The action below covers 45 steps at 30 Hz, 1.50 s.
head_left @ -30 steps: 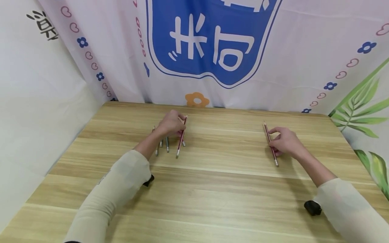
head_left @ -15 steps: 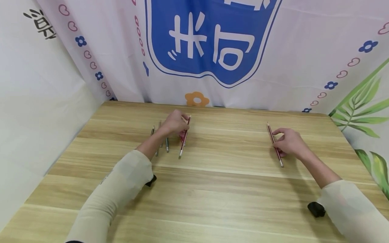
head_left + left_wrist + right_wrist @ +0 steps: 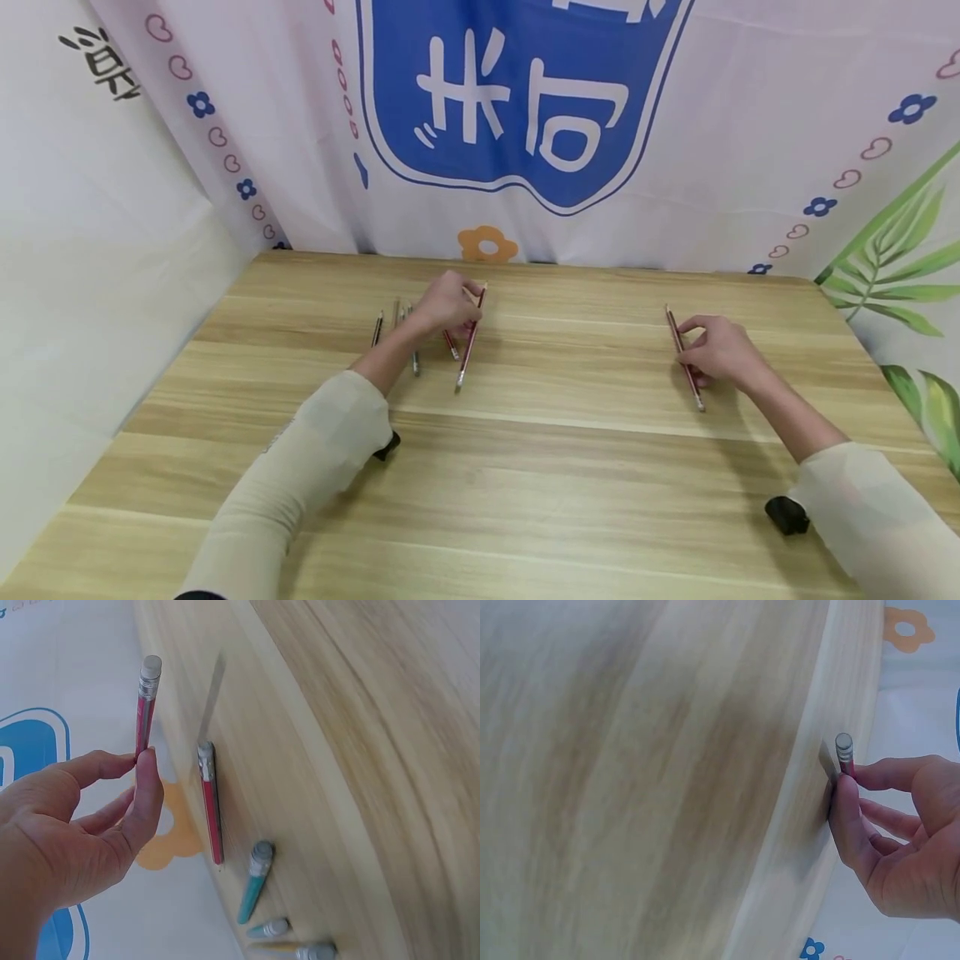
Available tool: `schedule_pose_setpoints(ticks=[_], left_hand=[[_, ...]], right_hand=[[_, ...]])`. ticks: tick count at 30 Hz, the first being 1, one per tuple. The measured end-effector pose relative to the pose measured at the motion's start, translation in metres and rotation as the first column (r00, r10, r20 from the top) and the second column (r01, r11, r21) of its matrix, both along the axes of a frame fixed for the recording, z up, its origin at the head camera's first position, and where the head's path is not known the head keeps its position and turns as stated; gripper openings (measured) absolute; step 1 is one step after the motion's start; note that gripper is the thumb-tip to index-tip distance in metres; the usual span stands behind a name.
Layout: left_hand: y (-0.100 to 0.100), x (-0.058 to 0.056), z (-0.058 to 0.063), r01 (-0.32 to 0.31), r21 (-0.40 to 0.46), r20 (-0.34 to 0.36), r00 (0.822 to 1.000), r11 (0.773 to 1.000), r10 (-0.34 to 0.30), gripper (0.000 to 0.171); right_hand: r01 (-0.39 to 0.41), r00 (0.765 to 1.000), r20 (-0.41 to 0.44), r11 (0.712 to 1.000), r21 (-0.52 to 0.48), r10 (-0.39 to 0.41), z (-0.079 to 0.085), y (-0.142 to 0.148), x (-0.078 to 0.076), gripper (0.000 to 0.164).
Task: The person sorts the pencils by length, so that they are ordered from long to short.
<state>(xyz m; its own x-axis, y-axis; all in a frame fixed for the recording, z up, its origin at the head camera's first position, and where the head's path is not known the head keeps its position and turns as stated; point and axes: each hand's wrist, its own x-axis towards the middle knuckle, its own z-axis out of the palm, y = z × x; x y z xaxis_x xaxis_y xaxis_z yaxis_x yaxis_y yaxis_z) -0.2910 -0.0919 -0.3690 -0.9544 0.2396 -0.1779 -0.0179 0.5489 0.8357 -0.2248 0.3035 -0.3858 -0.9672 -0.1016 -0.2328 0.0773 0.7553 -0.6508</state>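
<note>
The left hand (image 3: 448,304) pinches a slanted, eraser-tipped red pencil (image 3: 468,350), the right hand (image 3: 717,348) a similar dark-red pencil (image 3: 692,382)

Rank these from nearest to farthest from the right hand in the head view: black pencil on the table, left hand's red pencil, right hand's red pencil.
1. Right red pencil: pinched by the right hand itself.
2. Left red pencil: held by the left hand, well to the left.
3. Black pencil: farthest left, past the left hand.
</note>
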Motion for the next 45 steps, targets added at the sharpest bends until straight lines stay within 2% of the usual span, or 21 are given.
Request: schedule_pose_setpoints(ticks=[14,21,26,33,45], left_hand=[[0.024,0.001,0.001,0.039,-0.005,-0.011,0.999,0.999,-0.039,0.041],[0.035,0.002,0.001,0.057,-0.008,-0.001,0.998,0.998,-0.057,0.040],[0.042,0.005,0.000,0.069,0.006,-0.004,0.998,0.998,-0.069,0.041],[0.054,0.006,-0.001,0.088,-0.022,-0.003,0.996,0.996,-0.088,0.037],[0.081,0.008,-0.005,0.136,-0.007,0.005,0.991,0.991,-0.136,0.037]], right_hand=[[-0.005,1.000,-0.026,1.000,0.009,0.006,0.003,0.004,0.000,0.057],[-0.041,0.997,-0.064,0.999,0.005,0.042,0.001,0.008,-0.004,0.061],[-0.052,0.997,-0.053,0.998,-0.021,0.051,-0.001,0.010,-0.006,0.060],[-0.055,0.998,-0.025,0.997,-0.052,0.054,-0.002,0.012,-0.007,0.059],[-0.022,1.000,0.012,0.993,-0.112,0.024,-0.003,0.013,-0.007,0.061]])
